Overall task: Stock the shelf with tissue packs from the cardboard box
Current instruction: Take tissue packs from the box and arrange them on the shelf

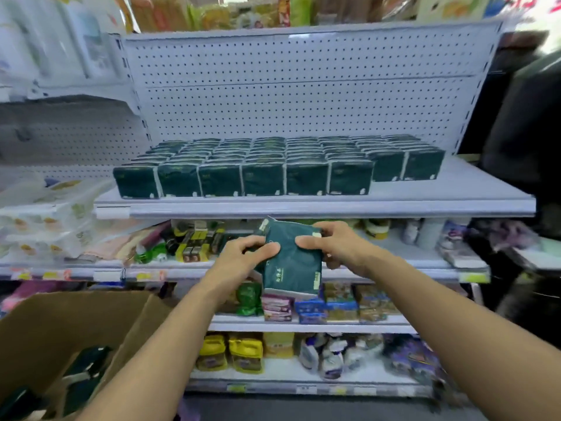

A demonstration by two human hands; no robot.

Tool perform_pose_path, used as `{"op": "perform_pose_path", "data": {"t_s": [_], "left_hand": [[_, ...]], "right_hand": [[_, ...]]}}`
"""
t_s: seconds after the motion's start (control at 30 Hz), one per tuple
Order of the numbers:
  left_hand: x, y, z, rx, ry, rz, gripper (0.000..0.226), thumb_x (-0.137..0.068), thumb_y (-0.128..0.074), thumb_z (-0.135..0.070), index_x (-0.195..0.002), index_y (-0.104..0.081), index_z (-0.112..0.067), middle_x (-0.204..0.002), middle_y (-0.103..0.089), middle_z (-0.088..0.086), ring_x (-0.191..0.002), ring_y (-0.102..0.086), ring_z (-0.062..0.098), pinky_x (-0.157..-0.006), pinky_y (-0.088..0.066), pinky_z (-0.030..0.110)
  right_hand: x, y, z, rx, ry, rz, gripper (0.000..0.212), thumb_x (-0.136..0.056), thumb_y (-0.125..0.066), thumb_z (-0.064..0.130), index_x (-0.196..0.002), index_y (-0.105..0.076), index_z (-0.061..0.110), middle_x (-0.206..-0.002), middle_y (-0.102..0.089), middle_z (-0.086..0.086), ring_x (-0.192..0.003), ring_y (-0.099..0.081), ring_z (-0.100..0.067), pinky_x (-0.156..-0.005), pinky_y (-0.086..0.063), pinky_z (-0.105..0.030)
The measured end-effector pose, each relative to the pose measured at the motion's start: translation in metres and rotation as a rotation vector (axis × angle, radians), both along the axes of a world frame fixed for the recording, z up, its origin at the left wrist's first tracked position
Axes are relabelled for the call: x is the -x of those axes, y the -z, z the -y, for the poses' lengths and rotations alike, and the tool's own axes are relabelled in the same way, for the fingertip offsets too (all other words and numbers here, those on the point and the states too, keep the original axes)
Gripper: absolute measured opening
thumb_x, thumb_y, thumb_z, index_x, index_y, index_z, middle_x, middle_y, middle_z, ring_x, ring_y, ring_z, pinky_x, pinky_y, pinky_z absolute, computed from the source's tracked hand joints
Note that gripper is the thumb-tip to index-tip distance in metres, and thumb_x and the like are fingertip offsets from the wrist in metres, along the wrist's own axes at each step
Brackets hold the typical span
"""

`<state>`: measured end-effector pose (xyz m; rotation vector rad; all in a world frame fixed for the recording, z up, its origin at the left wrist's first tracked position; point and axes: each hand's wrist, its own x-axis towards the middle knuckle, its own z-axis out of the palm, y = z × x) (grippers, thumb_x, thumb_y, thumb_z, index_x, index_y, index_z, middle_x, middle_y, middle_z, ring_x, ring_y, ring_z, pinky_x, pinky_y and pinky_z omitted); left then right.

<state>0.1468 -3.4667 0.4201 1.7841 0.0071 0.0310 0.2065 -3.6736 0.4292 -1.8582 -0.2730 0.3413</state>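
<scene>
We gripped one tissue pack, left hand and right hand fingers curled round it; cardboard box at seven o'clock held dark packs.

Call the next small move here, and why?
Probably lift the tissue pack, held by both the left hand and right hand, to the shelf front right: the two right columns end short of the front row, leaving bare space there.

White pegboard backing, lower shelves crowded with goods.
</scene>
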Motion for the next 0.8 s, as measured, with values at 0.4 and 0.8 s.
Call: {"op": "perform_pose_path", "data": {"t_s": [0.4,0.8], "left_hand": [[-0.094,-0.005,0.177,0.048,-0.088,0.132,0.044,-0.098,-0.058,-0.013,-0.135,-0.052,-0.035,-0.123,-0.054,-0.009,-0.094,-0.060,0.006,-0.059,-0.055,0.019],[-0.177,-0.013,0.198,0.052,-0.104,0.024,0.066,-0.078,-0.083,-0.022,-0.132,-0.047,-0.023,-0.122,-0.061,0.005,-0.102,-0.066,0.021,-0.084,-0.058,0.037]], "right_hand": [[-0.092,-0.022,0.244,-0.316,0.514,0.054,0.024,-0.088,-0.070,0.023,-0.099,-0.052,0.012,-0.086,-0.065,-0.013,-0.066,-0.067,-0.027,-0.047,-0.047,-0.029],[-0.203,-0.013,0.255,-0.069,0.594,0.268,0.035,-0.086,-0.074,0.018,-0.105,-0.045,0.011,-0.103,-0.063,-0.012,-0.088,-0.064,-0.022,-0.072,-0.048,-0.031]]}}
